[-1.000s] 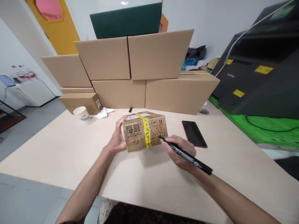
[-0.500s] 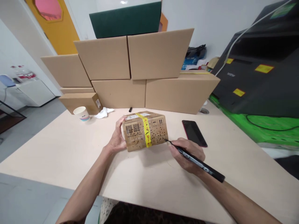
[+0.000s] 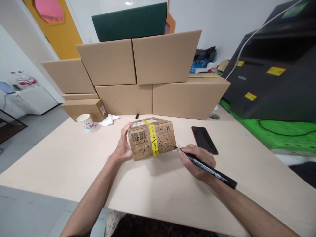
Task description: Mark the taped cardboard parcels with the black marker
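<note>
A small cardboard box (image 3: 142, 144) is tilted above the table, its front face covered in scattered black marks. Yellow printed tape (image 3: 153, 140) runs over its top and down the front. My left hand (image 3: 122, 146) grips the box at its left end, some fingers hidden behind it. In my right hand (image 3: 197, 161) is a black marker pen (image 3: 212, 170), uncapped, held like a writing pen. Its tip is at the lower right corner of the box's front; whether it touches, I cannot tell. A black pen cap (image 3: 137, 116) lies behind the box.
To the right of the box lies a phone (image 3: 204, 140). A paper cup (image 3: 85, 121) and a crumpled tissue (image 3: 108, 119) are at the back left. Stacked cartons (image 3: 168, 57) line the table's (image 3: 61, 158) far edge. A large black printer (image 3: 269, 79) stands at right.
My right hand has moved the marker rightward across the front face to its lower right corner. My left hand keeps its hold on the box. The view has shifted slightly.
</note>
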`<state>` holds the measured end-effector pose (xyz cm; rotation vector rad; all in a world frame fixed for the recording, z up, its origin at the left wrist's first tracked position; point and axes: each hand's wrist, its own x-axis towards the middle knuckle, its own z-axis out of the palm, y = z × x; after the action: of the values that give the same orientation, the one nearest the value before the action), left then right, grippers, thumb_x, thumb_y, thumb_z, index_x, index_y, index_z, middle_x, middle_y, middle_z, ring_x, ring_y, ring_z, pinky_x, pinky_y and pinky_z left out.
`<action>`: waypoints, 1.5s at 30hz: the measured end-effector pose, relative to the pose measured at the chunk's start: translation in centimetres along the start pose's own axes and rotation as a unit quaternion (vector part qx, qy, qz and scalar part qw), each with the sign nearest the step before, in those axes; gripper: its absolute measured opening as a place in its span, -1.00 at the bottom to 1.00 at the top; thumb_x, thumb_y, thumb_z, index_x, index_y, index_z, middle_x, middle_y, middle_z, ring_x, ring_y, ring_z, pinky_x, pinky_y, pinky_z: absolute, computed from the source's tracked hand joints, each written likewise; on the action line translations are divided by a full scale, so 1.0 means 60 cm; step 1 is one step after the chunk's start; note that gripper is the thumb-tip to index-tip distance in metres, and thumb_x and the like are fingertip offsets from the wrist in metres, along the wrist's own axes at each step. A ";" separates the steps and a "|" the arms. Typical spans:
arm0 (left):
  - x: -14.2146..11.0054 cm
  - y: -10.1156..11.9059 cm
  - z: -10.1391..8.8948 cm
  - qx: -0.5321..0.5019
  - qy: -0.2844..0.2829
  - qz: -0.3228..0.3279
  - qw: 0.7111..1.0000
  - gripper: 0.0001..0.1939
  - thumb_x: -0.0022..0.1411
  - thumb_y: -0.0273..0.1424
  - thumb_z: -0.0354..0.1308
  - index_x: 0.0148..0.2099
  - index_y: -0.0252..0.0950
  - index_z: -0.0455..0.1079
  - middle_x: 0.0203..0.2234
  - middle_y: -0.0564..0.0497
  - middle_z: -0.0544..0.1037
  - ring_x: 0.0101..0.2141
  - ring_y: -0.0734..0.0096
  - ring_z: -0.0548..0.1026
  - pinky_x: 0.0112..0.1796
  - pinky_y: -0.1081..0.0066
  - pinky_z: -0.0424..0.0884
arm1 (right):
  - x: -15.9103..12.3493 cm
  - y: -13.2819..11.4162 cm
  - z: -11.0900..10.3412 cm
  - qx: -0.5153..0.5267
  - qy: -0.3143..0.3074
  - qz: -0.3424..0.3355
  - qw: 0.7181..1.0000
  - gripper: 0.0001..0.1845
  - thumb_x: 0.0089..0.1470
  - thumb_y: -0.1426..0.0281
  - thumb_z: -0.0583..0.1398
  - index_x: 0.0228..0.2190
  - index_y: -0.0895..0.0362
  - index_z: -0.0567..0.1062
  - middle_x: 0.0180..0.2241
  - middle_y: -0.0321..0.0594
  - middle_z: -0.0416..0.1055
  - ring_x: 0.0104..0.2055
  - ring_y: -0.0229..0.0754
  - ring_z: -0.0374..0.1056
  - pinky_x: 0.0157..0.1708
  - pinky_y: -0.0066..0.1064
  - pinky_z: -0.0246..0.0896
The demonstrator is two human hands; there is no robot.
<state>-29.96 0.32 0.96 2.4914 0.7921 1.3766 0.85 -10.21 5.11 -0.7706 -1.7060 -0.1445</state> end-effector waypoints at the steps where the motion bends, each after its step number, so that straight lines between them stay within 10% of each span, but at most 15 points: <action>1: -0.001 -0.001 0.000 0.001 0.001 -0.001 1.000 0.38 -0.10 -0.09 0.60 0.52 -0.08 -0.24 0.39 -0.35 0.09 0.42 -0.32 0.16 0.34 -0.32 0.21 | 0.000 -0.001 0.000 -0.003 -0.003 -0.006 1.000 -0.80 0.11 0.59 0.27 -0.30 0.04 0.49 -0.57 -0.39 0.45 -0.63 -0.31 0.35 -0.59 -0.51 0.28; 45: -0.001 -0.006 0.002 -0.015 0.000 0.009 1.000 0.41 -0.14 -0.02 0.59 0.53 -0.15 -0.22 0.39 -0.38 0.08 0.42 -0.36 0.12 0.37 -0.36 0.12 | -0.015 -0.026 0.024 0.016 -0.058 -0.061 0.996 -0.78 0.22 0.54 0.25 -0.13 0.02 0.50 -0.48 -0.32 0.58 -0.55 -0.25 0.47 -0.45 -0.47 0.45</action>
<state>-30.02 0.59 0.69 2.4814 0.7436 1.3851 -1.13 -11.07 4.33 -0.6625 -1.8613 -0.1585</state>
